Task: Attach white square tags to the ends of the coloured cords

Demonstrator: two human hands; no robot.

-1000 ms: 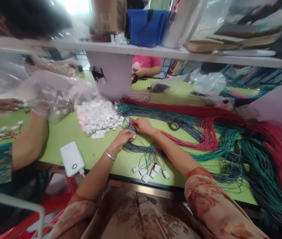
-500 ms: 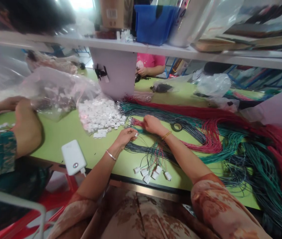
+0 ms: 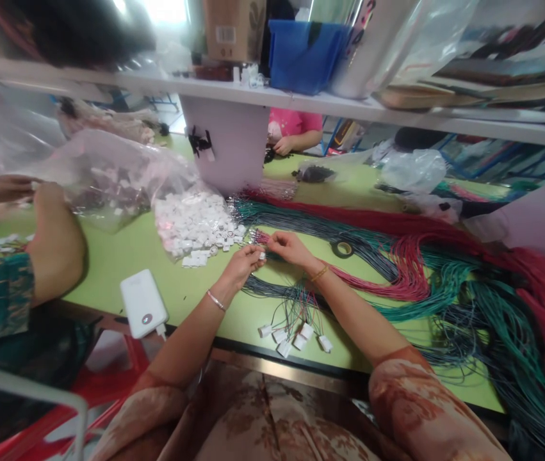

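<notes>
My left hand (image 3: 242,266) pinches a small white plastic connector (image 3: 262,255) between thumb and fingertips. Just right of it, my right hand (image 3: 291,248) has its thumb and fingers closed together; whatever lies between them is too small to make out. Behind its fingertips are the metal-tipped ends of a bundle of red wires (image 3: 260,236), which runs on rightward past my wrist. Black wires (image 3: 272,288) pass below my hands. Closer to the table edge, several white connectors with red, green and black wires (image 3: 307,330) lie in a cluster.
A plastic bag spills a pile of white connectors (image 3: 190,221) left of my hands. A white power bank (image 3: 142,303) lies near the front edge. Black tape (image 3: 342,248) and long wire bundles (image 3: 449,275) lie rightward. A co-worker's arm (image 3: 58,243) is at left; a shelf (image 3: 234,89) crosses above.
My right hand has turned and drawn slightly back from the red wires, its pinched fingertips now nearer the connector. My left hand still holds the connector in nearly the same place.
</notes>
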